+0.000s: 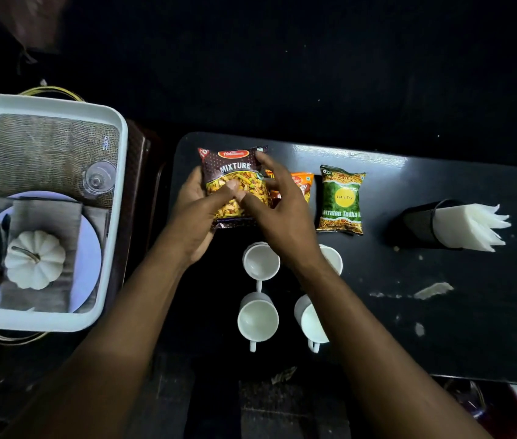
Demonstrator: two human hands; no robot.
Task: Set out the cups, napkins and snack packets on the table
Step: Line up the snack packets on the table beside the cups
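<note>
Far left, the white tray (114, 217) sits off the table's end, and its floor is a printed picture of a place setting with a white pumpkin; no loose things in it that I can see. Moving onto the dark table (441, 312), my left hand (192, 213) is clamped on the left edge of the Mixture snack packet (235, 172), thumb across its front. My right hand (277, 213) pinches the same packet along its right side, fingers spread over the top corner. Whether the packet rests on the table or is held just above it, I can't tell. Tucked behind my right hand is an orange snack packet (303, 185), mostly hidden. Next to it lies the green Navratan Tadka packet (341, 201), flat on the table. Nearer me, four white cups (258, 316) stand in a square, all empty, one half hidden under my right wrist. Far right, a black holder (418, 224) lies on its side with white napkins (475, 226) fanning out of its mouth.
</note>
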